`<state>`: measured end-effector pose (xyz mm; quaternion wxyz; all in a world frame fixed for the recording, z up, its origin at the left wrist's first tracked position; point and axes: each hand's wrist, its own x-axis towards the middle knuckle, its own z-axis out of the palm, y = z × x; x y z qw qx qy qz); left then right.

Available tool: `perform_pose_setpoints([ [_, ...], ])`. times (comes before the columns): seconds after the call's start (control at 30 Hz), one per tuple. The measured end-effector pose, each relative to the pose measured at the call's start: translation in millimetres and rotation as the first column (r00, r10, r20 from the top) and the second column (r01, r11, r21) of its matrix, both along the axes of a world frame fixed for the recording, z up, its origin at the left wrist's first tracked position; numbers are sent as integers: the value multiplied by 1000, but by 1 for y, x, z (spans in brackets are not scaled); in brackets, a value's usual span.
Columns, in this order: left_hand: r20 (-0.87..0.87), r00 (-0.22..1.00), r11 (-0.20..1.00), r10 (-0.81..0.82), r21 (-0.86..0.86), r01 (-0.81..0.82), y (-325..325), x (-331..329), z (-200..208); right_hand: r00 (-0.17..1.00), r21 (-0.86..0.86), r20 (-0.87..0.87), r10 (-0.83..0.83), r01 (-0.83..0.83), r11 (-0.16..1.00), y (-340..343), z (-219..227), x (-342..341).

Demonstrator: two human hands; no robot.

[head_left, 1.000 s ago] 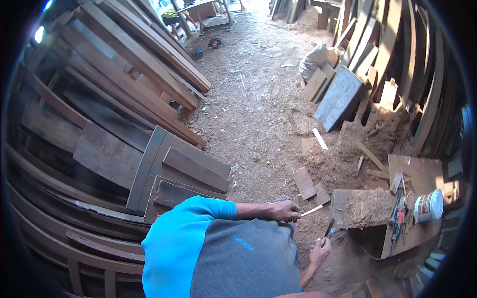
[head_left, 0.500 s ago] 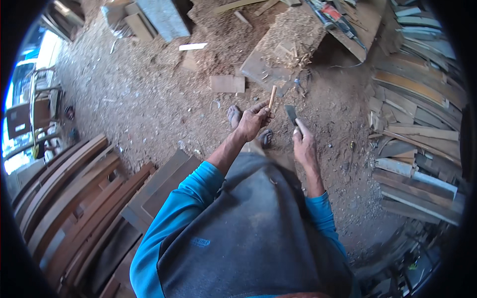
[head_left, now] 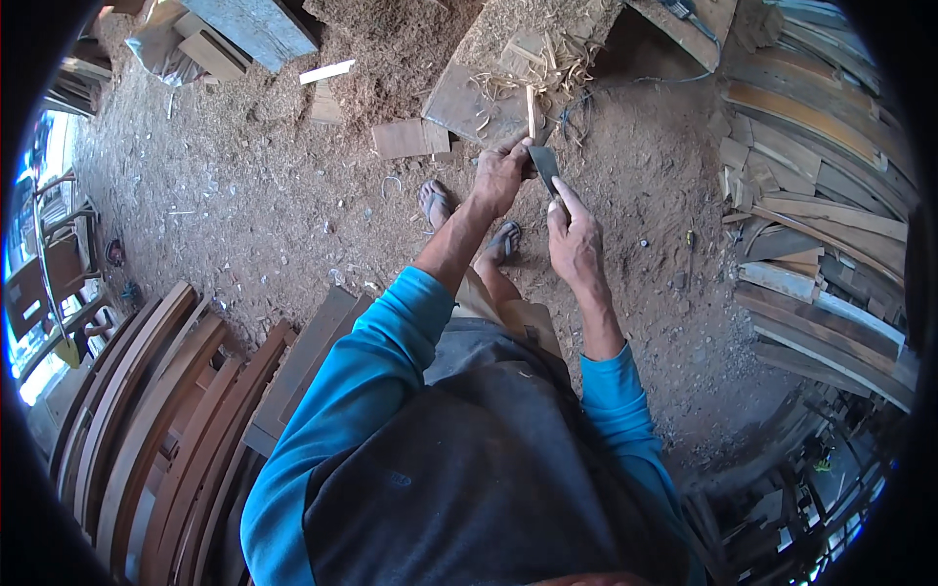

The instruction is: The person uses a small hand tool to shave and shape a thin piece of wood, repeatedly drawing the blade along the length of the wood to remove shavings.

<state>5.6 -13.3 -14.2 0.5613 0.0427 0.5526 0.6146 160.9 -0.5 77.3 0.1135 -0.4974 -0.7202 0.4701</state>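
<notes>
A thin, light-coloured wooden stick (head_left: 531,109) points away from me, its lower end pinched in my left hand (head_left: 500,181). My right hand (head_left: 576,246) is closed around a flat, dark blade (head_left: 543,167), with its index finger stretched along the tool. The blade's broad end is right beside my left fingers and the lower part of the stick; I cannot tell whether it touches the wood. Most of the tool's lower end is hidden in my right hand.
Ahead lies a board (head_left: 469,103) covered with curled shavings (head_left: 552,68). Wood offcuts (head_left: 399,139) lie on the dusty floor. Curved timber pieces (head_left: 161,391) are stacked at the left, and a large pile of boards (head_left: 831,220) lines the right. My sandalled feet (head_left: 503,240) are below my hands.
The blade has come up and left from apart to right beside my left fingers and the stick. The view has shifted, with the floor objects ahead now higher in the picture.
</notes>
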Motion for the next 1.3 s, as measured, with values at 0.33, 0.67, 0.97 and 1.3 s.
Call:
perform_pose_setpoints([
  [0.33,-182,974,987,-137,61,150,-5,-1,-11,987,-15,157,45,-43,999,0,2,-4],
  [0.67,-197,958,972,-206,70,224,-7,-13,-1,987,117,162,16,-36,992,-5,-16,-29],
  [0.97,-214,965,979,-154,99,178,-8,-9,-14,984,194,160,-81,49,980,-18,-33,-47],
  [1.3,-537,825,968,-178,55,245,-10,-11,-25,971,219,110,-214,186,958,-29,-52,-65],
])
